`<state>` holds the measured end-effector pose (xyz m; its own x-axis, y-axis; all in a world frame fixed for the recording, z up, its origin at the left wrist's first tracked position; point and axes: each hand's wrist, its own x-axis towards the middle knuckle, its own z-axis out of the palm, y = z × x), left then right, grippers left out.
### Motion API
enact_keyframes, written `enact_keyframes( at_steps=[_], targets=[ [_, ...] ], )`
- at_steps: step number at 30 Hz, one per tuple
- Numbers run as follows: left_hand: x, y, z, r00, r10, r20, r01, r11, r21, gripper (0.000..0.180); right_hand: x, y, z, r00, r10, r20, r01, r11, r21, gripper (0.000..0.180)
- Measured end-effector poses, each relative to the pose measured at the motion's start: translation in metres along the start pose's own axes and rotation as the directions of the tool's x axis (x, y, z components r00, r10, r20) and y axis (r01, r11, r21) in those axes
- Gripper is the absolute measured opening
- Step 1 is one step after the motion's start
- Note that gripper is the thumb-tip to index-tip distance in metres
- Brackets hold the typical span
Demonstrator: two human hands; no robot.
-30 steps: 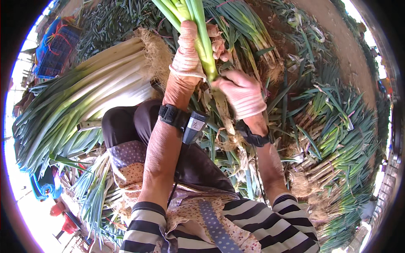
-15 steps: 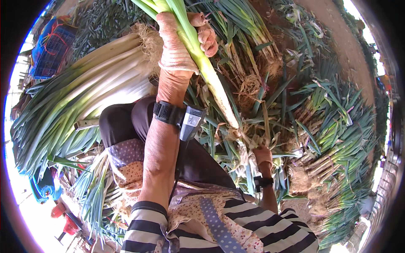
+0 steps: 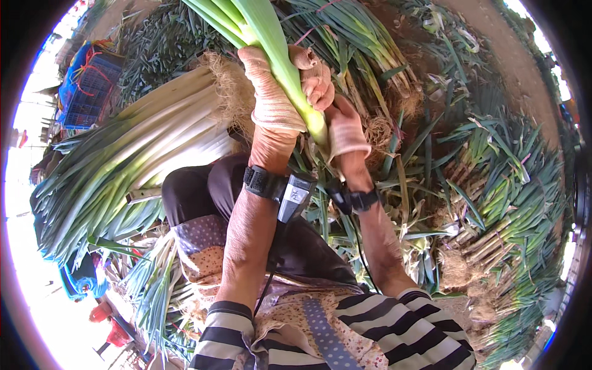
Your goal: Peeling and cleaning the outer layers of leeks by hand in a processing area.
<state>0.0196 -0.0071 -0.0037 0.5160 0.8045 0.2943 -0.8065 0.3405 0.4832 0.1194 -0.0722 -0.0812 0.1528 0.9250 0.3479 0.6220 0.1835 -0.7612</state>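
Observation:
A thick green leek (image 3: 279, 58) slants in front of me, its leaves running off the top edge. My left hand (image 3: 266, 92), in a pinkish knit glove, is closed around the stalk, thumb side on the left and fingers curled round on the right. Close below those fingers, my right hand (image 3: 347, 131), gloved the same way, is closed against the lower stalk. Its fingertips are partly hidden behind the leek and the left fingers. The stalk's pale lower end lies between my two wrists, and its tip is hard to make out.
A big pile of trimmed leeks (image 3: 166, 123) with white stalks lies at left, roots toward me. Tied leek bundles (image 3: 364, 43) lie ahead; more rooted leeks (image 3: 493, 228) fill the right. Loose leaves (image 3: 407, 203) cover the ground. A blue crate (image 3: 92, 92) stands far left.
My right hand has come up from the loose leaves below to the stalk beside my left hand. The left hand and leek sit slightly lower and further right in view.

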Motion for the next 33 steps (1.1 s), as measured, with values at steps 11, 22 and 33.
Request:
enact_keyframes(
  at_steps=[11, 22, 33],
  targets=[
    [0.0, 0.015, -0.013, 0.967, 0.031, 0.252, -0.022, 0.999, -0.039, 0.052, -0.034, -0.048, -0.048, 0.689, 0.679, 0.255, -0.65, 0.421, 0.633, 0.034],
    [0.005, -0.003, -0.01, 0.997, 0.002, 0.079, 0.008, 0.992, -0.129, 0.084, -0.065, -0.03, -0.024, 0.885, 0.452, 0.107, -0.326, 0.44, 0.837, 0.025],
    [0.003, 0.016, -0.016, 0.934, 0.019, 0.358, 0.047, 0.983, -0.175, 0.038, -0.133, 0.043, -0.042, 0.583, 0.79, 0.189, -0.746, 0.613, -0.258, 0.025]
  ],
)
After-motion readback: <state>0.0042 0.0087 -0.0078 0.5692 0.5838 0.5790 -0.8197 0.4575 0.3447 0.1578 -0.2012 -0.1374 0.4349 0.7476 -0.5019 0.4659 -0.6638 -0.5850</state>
